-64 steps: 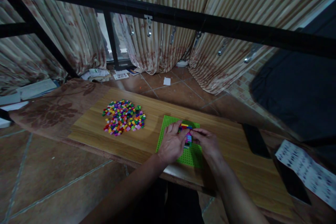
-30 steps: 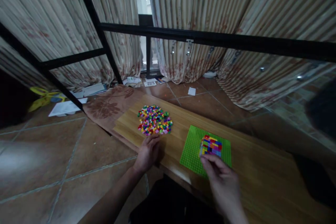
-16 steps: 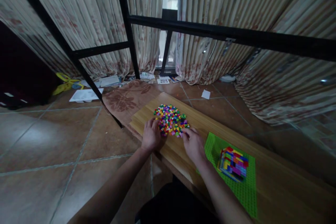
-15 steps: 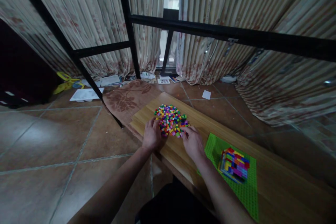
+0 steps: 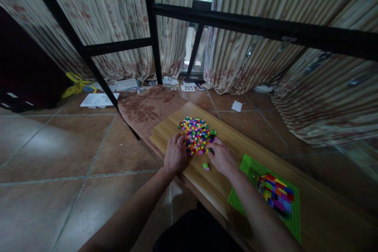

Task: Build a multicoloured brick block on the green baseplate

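Note:
A pile of small coloured toy bricks (image 5: 196, 132) lies spread on the wooden tabletop. My left hand (image 5: 176, 152) rests at the pile's left edge, its fingers curled together against the bricks; whatever lies under them is hidden. At the pile's right edge, my right hand (image 5: 221, 156) has its thumb and fingers drawn together among the bricks, and what they grip is too small to make out. A green and pink brick piece (image 5: 206, 166) sits apart, just in front of the pile. Beside my right forearm, a multicoloured brick structure (image 5: 277, 193) stands on a green studded baseplate (image 5: 248, 163).
The long wooden table (image 5: 251, 138) has a brown patterned cloth (image 5: 144, 106) at its far left end. Black metal bars (image 5: 251, 23) cross in front of curtains (image 5: 236, 59). Papers (image 5: 188, 87) and a white tray (image 5: 99, 100) lie on the tiled floor.
A green and pink piece now lies in front of the pile, near where my right fingers were. My right hand has shifted slightly along the pile's edge. The camera view has moved a little.

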A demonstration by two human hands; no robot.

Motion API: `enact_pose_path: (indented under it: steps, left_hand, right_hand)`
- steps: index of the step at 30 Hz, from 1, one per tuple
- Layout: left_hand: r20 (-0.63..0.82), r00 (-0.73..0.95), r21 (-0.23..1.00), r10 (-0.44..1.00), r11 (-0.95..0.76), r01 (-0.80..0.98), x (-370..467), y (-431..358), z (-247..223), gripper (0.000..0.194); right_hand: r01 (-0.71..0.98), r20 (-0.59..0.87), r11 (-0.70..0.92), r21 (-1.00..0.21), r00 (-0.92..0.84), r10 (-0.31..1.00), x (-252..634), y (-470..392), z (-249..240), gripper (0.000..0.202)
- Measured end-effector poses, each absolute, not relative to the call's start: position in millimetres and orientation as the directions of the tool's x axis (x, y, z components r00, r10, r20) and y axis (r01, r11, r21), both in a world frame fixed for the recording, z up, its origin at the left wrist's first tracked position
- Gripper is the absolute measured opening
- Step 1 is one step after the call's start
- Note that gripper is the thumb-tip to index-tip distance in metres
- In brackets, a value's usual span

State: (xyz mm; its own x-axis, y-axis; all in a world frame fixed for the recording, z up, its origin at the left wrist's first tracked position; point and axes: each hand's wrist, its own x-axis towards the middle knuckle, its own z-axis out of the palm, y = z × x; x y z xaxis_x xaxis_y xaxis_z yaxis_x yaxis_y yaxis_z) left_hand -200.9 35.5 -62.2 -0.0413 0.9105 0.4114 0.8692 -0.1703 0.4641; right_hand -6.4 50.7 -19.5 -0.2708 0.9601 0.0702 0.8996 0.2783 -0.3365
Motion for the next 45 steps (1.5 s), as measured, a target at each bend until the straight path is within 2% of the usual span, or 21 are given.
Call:
enact_pose_path:
  steps: [8,11,14,17,20,22,25,28,32,38,42,45]
  left_hand:
    - [0.417,-0.081,0.521,0.905,-0.165,0.838,-201,35,-62,0.029]
    - [0.431,-0.104,0.565,0.896,-0.178,0.806,-204,37,-61,0.028]
    - [0.461,-0.152,0.633,0.874,-0.204,0.747,-207,31,-57,0.026]
    - [0.462,-0.171,0.708,0.870,-0.246,0.662,-200,9,-45,0.027]
    - [0.333,-0.062,0.845,0.941,-0.268,0.463,-178,-26,-30,0.029]
    - [0.191,0.042,0.942,0.981,-0.195,0.273,-158,-46,-22,0.028]
    - [-0.017,0.165,1.000,0.986,0.017,-0.001,-128,-61,-15,0.028]
    - [-0.160,0.337,0.964,0.928,0.220,-0.149,-105,-62,-10,0.027]
    - [-0.246,0.434,0.934,0.867,0.332,-0.133,-83,-63,-1,0.025]
    - [-0.269,0.481,0.945,0.835,0.326,-0.037,-51,-73,16,0.022]
    - [-0.183,0.474,0.980,0.862,0.201,0.012,-34,-74,24,0.026]
    - [-0.048,0.400,0.989,0.915,-0.013,0.149,-25,-64,27,0.028]
  right_hand:
    - [0.962,0.039,0.135,-0.237,-0.129,0.991,-24,40,-15,0.019]
    - [0.964,0.039,0.145,-0.221,-0.140,0.989,-28,36,-14,0.018]
    - [0.942,0.109,0.202,-0.269,-0.179,0.978,-27,30,-9,0.017]
    - [0.870,0.223,0.245,-0.428,-0.161,0.961,-22,11,-3,0.018]
    - [0.724,0.274,0.245,-0.645,-0.080,0.959,-18,-22,-4,0.019]
    - [0.635,0.293,0.244,-0.733,-0.030,0.956,-13,-49,-8,0.020]
    - [0.578,0.291,0.214,-0.787,0.042,0.956,2,-85,-15,0.022]
    - [0.611,0.294,0.160,-0.776,0.126,0.947,25,-110,-17,0.021]
    - [0.667,0.317,0.120,-0.735,0.182,0.931,52,-129,-13,0.021]
    - [0.701,0.345,0.100,-0.706,0.218,0.913,79,-145,-3,0.021]
    - [0.699,0.379,0.101,-0.708,0.255,0.890,107,-139,3,0.021]
    - [0.714,0.421,0.067,-0.697,0.332,0.844,134,-122,4,0.021]
